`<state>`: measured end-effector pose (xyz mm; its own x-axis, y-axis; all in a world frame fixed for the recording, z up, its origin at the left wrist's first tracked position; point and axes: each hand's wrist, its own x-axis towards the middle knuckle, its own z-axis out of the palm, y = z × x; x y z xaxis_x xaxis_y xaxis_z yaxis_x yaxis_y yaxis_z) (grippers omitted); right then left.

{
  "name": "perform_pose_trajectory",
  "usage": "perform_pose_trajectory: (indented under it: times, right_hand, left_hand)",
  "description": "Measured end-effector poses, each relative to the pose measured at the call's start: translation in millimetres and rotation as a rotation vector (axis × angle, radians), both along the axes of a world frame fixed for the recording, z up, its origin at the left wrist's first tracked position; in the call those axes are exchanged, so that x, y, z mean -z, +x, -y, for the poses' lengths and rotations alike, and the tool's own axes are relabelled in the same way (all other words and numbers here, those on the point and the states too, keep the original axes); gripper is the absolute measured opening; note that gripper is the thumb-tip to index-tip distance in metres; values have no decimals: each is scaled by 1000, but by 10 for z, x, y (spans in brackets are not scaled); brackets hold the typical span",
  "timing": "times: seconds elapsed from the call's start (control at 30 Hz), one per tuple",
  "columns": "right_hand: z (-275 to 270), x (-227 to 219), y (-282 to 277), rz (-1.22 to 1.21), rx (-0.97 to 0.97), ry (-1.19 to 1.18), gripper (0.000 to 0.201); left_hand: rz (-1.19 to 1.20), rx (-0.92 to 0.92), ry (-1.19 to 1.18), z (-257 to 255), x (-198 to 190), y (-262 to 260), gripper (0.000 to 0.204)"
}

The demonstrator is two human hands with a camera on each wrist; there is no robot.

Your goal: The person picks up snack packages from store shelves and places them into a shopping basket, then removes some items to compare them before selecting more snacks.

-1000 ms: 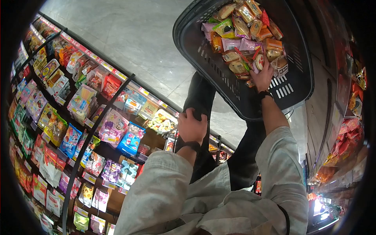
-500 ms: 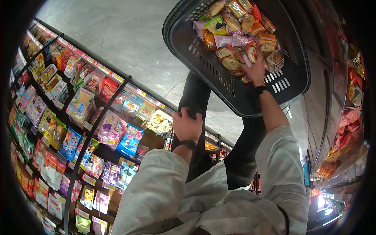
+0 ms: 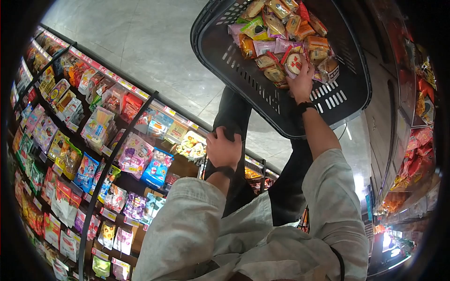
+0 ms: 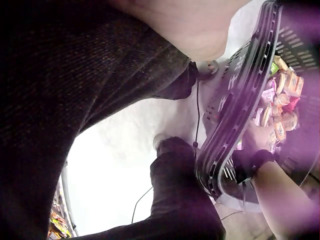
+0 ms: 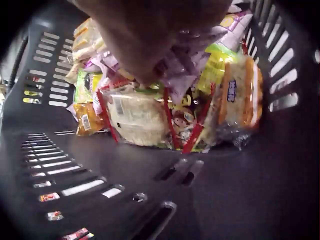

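Inside a dark shopping basket (image 3: 222, 44), the right hand (image 3: 301, 87) pinches a round wrapped snack (image 3: 294, 62) against piled packets (image 3: 290, 24); the left hand (image 3: 224, 150) rests on a knee (image 3: 233, 119), fingers loosely bent. Slick wrapping could slip — or a quick tug topple neighbours.

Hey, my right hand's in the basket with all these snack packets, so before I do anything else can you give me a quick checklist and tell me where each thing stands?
1. Right hand on the round packet with red print: ok, fingers at its edge.
2. Firm grip: cannot tell; the right wrist view hides the fingers' hold.
3. Round packet clear of neighbouring packets: not ok, they crowd it.
4. Left hand out of the way: ok, resting on the leg.
5. Basket supported from below: cannot tell, its underside is hidden.
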<state>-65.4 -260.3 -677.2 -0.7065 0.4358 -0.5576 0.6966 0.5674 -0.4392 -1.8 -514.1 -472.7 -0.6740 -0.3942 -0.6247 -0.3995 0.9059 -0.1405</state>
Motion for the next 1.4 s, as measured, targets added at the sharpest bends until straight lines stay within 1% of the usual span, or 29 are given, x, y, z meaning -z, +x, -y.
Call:
perform_pose_trajectory:
  times: [0.1,0.17,0.3,0.4,0.43,0.53,0.57,0.67,0.7,0.8,0.9,1.0,1.07,1.17,1.27,1.37,1.4]
  right_hand:
    - [-136,49,-2,-83,-64,-52,99]
    - [-229,23,-19,-142,-134,-70,95]
    - [-221,-301,-261,-290,-327,-135,85]
    - [-154,-404,-429,-313,-473,-239,80]
    - [-136,-404,-496,-290,-509,-252,82]
    - [-136,-171,-665,-175,-574,-210,85]
    - [-150,-21,-647,-166,-635,-113,92]
    - [-20,-11,-764,60,-612,-36,98]
    - [11,-26,-769,58,-615,-8,100]
    - [118,18,-761,143,-537,60,104]
    - [191,69,-683,93,-462,91,104]
    - [256,170,-575,10,-425,156,91]
    - [223,274,-527,-29,-432,143,89]
    - [160,199,-545,10,-411,75,92]
    - [130,135,-543,-57,-402,62,92]
    - [107,46,-553,-73,-358,10,90]
    - [100,22,-545,-130,-344,12,91]
  left_hand:
    - [-17,13,2,4,21,14,44]
    - [-21,15,0,8,22,9,44]
    - [-17,-1,-5,21,17,-2,44]
    - [-11,-6,-2,33,19,-7,44]
    - [-6,-8,1,34,15,-7,44]
    - [19,-4,-8,42,15,-10,44]
    - [13,-2,-10,39,22,-6,43]
    - [3,-7,-18,64,25,1,43]
    - [9,-16,-13,65,23,-2,43]
    - [21,-33,-2,47,9,-22,43]
    - [30,-53,-9,46,1,-61,43]
    - [31,-61,-12,51,-12,-75,44]
    - [24,-60,-15,79,-2,-85,44]
    - [18,-68,-1,67,-15,-82,43]
    - [29,-50,-23,57,-1,-68,42]
    - [23,-47,-24,51,7,-55,41]
    - [34,-49,-23,45,7,-63,43]
